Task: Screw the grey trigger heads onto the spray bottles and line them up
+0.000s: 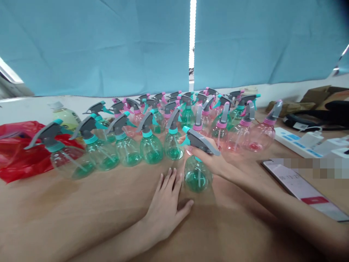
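Note:
My right hand [208, 156] is wrapped round the neck of a green spray bottle [198, 178], just below its grey and turquoise trigger head. The bottle is upright, and part of its neck is hidden by my fingers. My left hand [167, 203] lies flat on the table [109, 214], fingers spread, a little left of that bottle. Beyond it, a row of green spray bottles [152, 149] with turquoise collars runs to the left. Pink spray bottles [238, 136] stand to the right of the held one, and more bottles of both colours crowd behind.
A red plastic bag [24, 153] lies at the left, by a bottle of pale yellow-green liquid [65, 118]. At the right are a white power strip [296, 142] with plugs, a phone [302, 185], a black headband-like strap [302, 120] and cardboard [319, 98]. Blue curtains [109, 47] hang behind.

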Demonstrator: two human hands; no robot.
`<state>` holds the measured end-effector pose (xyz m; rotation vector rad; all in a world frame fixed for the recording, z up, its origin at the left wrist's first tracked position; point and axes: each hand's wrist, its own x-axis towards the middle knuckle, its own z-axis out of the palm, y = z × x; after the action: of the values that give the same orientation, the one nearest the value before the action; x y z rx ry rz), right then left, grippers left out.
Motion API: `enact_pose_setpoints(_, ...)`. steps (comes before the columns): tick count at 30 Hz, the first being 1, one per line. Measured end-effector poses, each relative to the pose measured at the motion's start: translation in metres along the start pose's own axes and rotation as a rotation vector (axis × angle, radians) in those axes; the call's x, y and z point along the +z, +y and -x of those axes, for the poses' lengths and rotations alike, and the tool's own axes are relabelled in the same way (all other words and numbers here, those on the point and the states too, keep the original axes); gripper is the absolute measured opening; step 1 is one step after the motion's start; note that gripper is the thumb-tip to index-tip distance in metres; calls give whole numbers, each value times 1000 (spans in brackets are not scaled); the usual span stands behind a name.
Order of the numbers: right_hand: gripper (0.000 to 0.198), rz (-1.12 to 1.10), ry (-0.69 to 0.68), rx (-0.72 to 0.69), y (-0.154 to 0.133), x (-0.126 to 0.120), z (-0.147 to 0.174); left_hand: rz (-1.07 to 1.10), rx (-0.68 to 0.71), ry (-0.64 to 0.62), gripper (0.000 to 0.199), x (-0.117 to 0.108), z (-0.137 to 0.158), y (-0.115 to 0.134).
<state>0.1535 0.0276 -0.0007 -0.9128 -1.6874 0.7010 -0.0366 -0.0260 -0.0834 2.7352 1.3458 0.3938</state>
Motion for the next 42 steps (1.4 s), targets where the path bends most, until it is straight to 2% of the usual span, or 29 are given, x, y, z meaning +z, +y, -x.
enact_pose_setpoints(11, 4, 58, 14, -10, -13, -4, 1, 10, 29, -13, 70, -1, 0, 0)
enact_pose_setpoints(15, 11, 109, -36, 77, -34, -8, 1, 10, 9, -42, 72, -3, -1, 2)
enact_pose_setpoints(19, 16, 125, -10, 87, -48, -10, 1, 19, -3, -51, 72, -5, -1, 3)
enact_pose_setpoints(28, 27, 107, -19, 64, -60, -11, 0, -40, 1, -79, 72, -6, -2, 4)
enact_pose_setpoints(31, 21, 119, -19, 47, -53, -11, 0, -57, 1, -99, 73, -7, -3, 5)
enact_pose_setpoints(35, 10, 93, -10, -17, -28, -8, 0, -84, -9, -121, 72, -8, -4, 5)
enact_pose_setpoints(38, 10, 82, -28, -39, -12, -6, 1, -95, -14, -134, 73, -8, -4, 6)
enact_pose_setpoints(42, 9, 107, -27, -40, -11, -6, 0, -107, -10, -147, 73, -8, -4, 6)
